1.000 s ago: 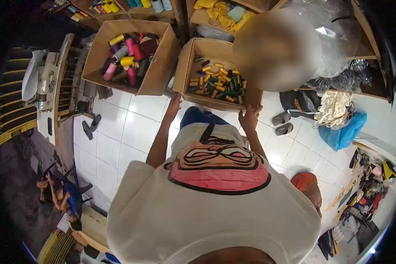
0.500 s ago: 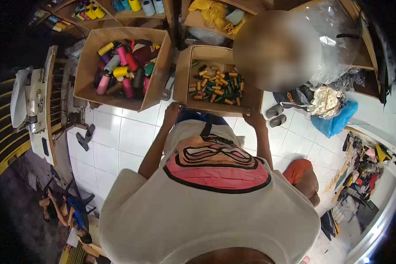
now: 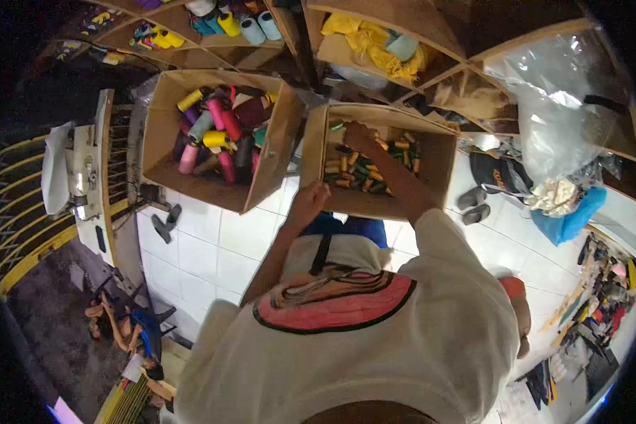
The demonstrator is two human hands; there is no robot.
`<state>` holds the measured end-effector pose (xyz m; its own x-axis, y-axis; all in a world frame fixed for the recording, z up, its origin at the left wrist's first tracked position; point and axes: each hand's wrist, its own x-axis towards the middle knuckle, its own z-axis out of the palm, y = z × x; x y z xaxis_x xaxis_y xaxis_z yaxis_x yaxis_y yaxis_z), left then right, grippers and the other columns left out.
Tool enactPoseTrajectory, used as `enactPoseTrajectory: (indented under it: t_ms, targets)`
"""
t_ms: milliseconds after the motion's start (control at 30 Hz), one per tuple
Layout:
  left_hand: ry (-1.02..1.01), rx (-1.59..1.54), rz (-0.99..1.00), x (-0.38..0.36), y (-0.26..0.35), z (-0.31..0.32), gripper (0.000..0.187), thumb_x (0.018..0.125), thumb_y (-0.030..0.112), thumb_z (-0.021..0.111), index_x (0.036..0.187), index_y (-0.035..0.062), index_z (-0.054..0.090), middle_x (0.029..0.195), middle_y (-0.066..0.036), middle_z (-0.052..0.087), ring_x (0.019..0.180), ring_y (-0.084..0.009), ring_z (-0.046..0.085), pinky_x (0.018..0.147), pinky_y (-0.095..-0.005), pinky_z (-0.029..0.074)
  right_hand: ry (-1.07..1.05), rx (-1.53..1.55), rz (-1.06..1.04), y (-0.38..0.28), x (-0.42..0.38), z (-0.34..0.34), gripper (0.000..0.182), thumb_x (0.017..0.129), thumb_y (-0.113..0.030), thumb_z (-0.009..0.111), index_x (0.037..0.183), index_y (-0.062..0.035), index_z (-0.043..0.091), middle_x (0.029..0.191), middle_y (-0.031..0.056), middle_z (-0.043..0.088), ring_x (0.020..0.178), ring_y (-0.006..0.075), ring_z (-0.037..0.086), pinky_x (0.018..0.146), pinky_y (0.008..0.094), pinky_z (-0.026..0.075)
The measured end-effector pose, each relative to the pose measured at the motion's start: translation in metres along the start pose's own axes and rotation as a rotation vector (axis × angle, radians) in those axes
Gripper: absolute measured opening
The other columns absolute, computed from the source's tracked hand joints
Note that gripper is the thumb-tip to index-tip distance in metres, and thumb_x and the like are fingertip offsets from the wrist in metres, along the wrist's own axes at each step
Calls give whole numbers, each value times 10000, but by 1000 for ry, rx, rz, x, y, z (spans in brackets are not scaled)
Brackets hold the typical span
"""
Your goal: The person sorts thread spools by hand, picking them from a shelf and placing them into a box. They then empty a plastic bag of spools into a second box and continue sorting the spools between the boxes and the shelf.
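A cardboard box [image 3: 445, 162] in front of me holds many small thread spools [image 3: 364, 172], mostly orange-gold and dark green. My left hand [image 3: 309, 203] is closed on the near left corner of this box. Inside it, my right hand [image 3: 361, 138] reaches down at the far left part of the spools, its fingertips hidden from me. A small green piece [image 3: 338, 126] lies just beside those fingers. Left of this box stands a larger cardboard box [image 3: 265, 166] with big thread cones [image 3: 222, 138] in pink, red, yellow, grey and purple.
Wooden shelves [image 3: 403, 88] with cones and yellow cloth run along the back. Grey slippers [image 3: 475, 205] and a blue bag [image 3: 576, 219] are on the tiled floor [image 3: 247, 233] at right. A sewing machine [image 3: 85, 184] stands left. Other people [image 3: 134, 332] are at lower left.
My right hand has left the near right edge of the spool box and moved into it, over the spools. My left hand stays at the near left corner. The view has shifted.
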<state>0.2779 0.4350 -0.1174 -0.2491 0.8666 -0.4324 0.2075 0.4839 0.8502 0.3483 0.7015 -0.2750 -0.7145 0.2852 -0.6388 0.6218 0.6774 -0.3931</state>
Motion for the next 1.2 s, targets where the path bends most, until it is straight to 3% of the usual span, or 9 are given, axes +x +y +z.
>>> enactPoseTrajectory:
  t_ms: [133,200,267,367,533,733,800,933,1200]
  targets:
    - [42,58,-21,-9,-1,13,249,977,285,521,953,43,576,749,-109,612,649,-249,603,614,-350,467,-57,-132,105,-6,68,20,475,921,-201,538,1381,-112,460,1143,218,605,903,337,585,934,576,425]
    - [-12,118,-159,-18,6,9,219,970,248,537,955,38,596,707,-111,606,614,-255,608,576,-345,463,236,-136,67,11,82,73,552,922,-183,542,1445,-131,375,1287,202,528,1077,374,535,968,600,392]
    - [83,28,-77,-29,-6,13,204,965,228,545,952,33,603,703,-113,596,599,-236,585,570,-336,454,238,-180,94,4,78,84,581,926,-188,543,1469,-132,343,1390,181,457,1212,386,467,996,605,371]
    - [148,-15,-32,-39,-12,14,184,963,198,544,966,26,609,710,-111,593,595,-208,561,572,-326,448,-75,-300,170,-3,56,57,546,937,-237,541,1443,-111,378,1453,148,394,1315,369,369,1025,582,361]
    - [88,-84,-98,-35,-15,5,173,968,171,523,975,21,608,708,-104,587,601,-191,561,574,-321,446,-11,-215,103,57,99,127,515,936,-305,547,1397,-104,435,1439,125,417,1346,350,315,1047,532,362]
    - [53,-103,-140,-30,-20,6,326,1011,284,459,991,-4,611,708,-72,548,632,-149,513,595,-293,431,23,3,311,16,90,90,491,952,-320,531,1342,-27,471,1379,113,450,1281,330,390,1024,471,404]
    - [52,-67,-120,-32,-24,3,241,983,232,506,1009,14,605,709,-119,582,629,-216,568,589,-342,453,9,111,364,1,86,81,481,957,-318,529,1328,-16,480,1371,115,448,1256,320,415,1011,463,417]
    - [63,12,-104,-40,-24,-2,217,970,215,528,1015,21,612,731,-166,615,649,-286,615,597,-381,477,89,-11,239,-2,81,117,437,952,-280,537,1302,-18,509,1328,138,466,1193,309,455,988,460,431]
    - [70,-55,-65,-46,-22,-15,185,963,180,533,1043,38,620,843,-135,640,693,-212,599,661,-322,486,413,-252,161,-9,65,127,356,944,-204,554,1249,-21,568,1243,182,501,1069,287,533,943,454,460]
